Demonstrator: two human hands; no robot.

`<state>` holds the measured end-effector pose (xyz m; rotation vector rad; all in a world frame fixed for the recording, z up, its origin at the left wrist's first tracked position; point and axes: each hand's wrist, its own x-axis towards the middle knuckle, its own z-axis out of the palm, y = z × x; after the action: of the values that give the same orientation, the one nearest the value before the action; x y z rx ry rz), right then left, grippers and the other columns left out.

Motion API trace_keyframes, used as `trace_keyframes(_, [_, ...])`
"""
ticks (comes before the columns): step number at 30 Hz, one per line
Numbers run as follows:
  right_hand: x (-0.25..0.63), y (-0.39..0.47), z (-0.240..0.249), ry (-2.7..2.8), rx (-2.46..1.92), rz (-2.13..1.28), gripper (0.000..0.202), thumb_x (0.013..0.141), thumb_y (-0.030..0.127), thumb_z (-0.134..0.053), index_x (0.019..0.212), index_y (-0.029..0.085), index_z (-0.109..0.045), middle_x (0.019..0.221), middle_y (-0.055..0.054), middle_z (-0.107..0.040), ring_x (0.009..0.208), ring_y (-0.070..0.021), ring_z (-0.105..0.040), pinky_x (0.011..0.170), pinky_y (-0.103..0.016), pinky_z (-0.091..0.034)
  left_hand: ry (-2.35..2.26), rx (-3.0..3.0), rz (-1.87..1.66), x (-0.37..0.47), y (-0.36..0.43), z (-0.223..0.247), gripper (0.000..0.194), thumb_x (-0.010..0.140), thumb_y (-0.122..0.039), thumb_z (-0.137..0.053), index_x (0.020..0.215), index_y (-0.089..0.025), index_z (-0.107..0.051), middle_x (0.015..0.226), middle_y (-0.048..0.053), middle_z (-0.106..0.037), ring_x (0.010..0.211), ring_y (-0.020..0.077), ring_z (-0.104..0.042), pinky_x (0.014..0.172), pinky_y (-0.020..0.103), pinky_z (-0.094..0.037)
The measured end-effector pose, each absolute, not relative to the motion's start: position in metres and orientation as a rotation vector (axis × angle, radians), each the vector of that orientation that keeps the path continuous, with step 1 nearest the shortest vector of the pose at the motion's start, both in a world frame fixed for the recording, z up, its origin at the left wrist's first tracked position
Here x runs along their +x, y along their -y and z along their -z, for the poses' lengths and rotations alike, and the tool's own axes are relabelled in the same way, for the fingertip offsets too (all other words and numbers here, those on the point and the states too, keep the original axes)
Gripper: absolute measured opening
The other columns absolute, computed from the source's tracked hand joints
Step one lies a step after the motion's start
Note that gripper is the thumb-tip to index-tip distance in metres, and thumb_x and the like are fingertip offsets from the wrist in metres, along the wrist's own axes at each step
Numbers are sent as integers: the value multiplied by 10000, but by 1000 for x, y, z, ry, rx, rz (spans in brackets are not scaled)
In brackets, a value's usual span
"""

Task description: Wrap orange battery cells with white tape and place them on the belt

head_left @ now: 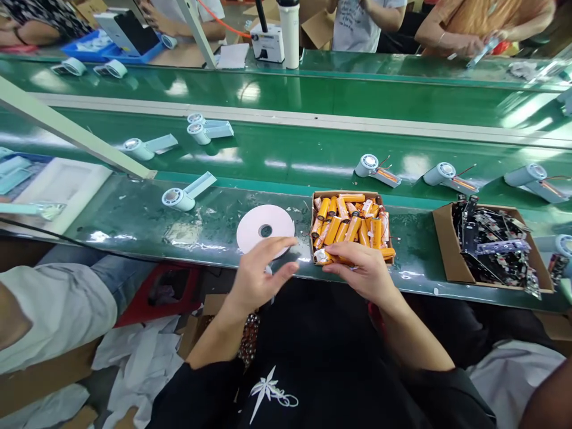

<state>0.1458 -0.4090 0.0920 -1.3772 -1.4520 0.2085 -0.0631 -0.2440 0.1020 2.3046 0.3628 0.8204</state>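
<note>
The cells (354, 227) lie jumbled in a small open cardboard box (313, 210) on the near edge of the desk (416, 253), right of the disc (248, 229); they are short orange cylinders, some with white or pinkish patches and dark ends, with thin reddish wires showing at the box's left side. The right hand (364, 269) is over the near side of this box; its thumb and forefinger are at a white-ended cell, though whether they grip it I cannot tell. The left hand (257, 277) is at the near edge of the disc, its fingers open and the thumb apart; the disc is flat, round and pinkish white, with a hole in the middle. Farther right stands a carton (452, 253) of black parts; a pale blue fan (179, 199) lies to the left of the disc.
</note>
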Motion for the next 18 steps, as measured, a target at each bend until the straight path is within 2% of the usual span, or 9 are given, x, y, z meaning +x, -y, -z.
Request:
trace_keyframes(3, [138,409,-90,1500,-1316,-221,288,1027,234,-750,1312,248,-721,1140,-91,-779,1018,-235,-768,937,-360,-657,-177,2105,-834,-39,265,-105,344,1035,-454,-648,1267,-203,-680,1074,70,-748,974,180,-709,904,312,-584])
trace_keyframes(6, [134,409,-90,1546,-1280,-181,347,1022,187,-744,1360,250,-699,1128,-94,-775,1002,-238,-762,910,-372,-658,-121,2083,-820,-25,270,-97,264,1075,-427,-577,1112,-180,-662,990,70,-712,904,167,-670,821,299,-563])
trace_keyframes(11, [131,410,-86,1581,-1248,-84,449,994,113,-756,1415,246,-678,1110,-105,-767,972,-247,-751,868,-384,-648,-20,2364,-832,-22,266,-89,382,1134,-389,-358,873,-194,-558,782,36,-595,736,169,-547,679,309,-465])
trace_keyframes(15, [127,411,-78,1605,-1220,-71,585,983,73,-756,1517,244,-589,1134,-116,-754,996,-247,-741,873,-391,-642,-5,2438,-728,-27,265,-94,400,1136,-340,-306,834,-205,-529,730,17,-565,681,161,-511,646,303,-427])
trace_keyframes(18, [124,413,-74,1595,-1239,-66,603,989,87,-756,1532,271,-570,1138,-104,-755,987,-238,-744,876,-384,-645,-27,2445,-658,-30,264,-98,373,1133,-312,-338,833,-202,-529,730,12,-574,672,154,-520,637,295,-416])
